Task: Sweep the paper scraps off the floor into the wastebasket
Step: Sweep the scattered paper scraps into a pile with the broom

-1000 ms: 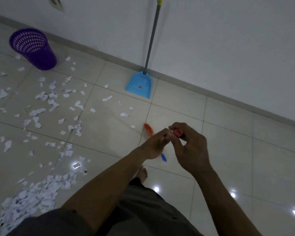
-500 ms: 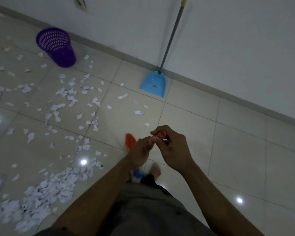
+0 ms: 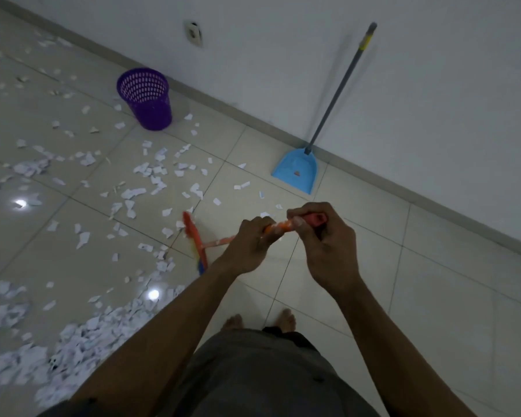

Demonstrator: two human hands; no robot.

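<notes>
The floor (image 3: 433, 296) was pale tile, and paper scraps (image 3: 151, 176) lay strewn across its left half, thickest in a heap at the lower left. The purple wastebasket (image 3: 146, 99) stood upright by the wall, well apart from that heap, with loose scraps just beside its base. A blue dustpan (image 3: 297, 171) leaned on its long handle against the wall, untouched. The sweeping looked only just begun: the broom (image 3: 194, 240) had its head on the floor at the edge of the scraps, the left hand (image 3: 247, 245) clamped round its orange handle and the right hand (image 3: 328, 245) closed over the handle's red end. The next move probably called for drawing the scattered scraps into one pile before fetching the dustpan. No readable writing or brand showed anywhere.
</notes>
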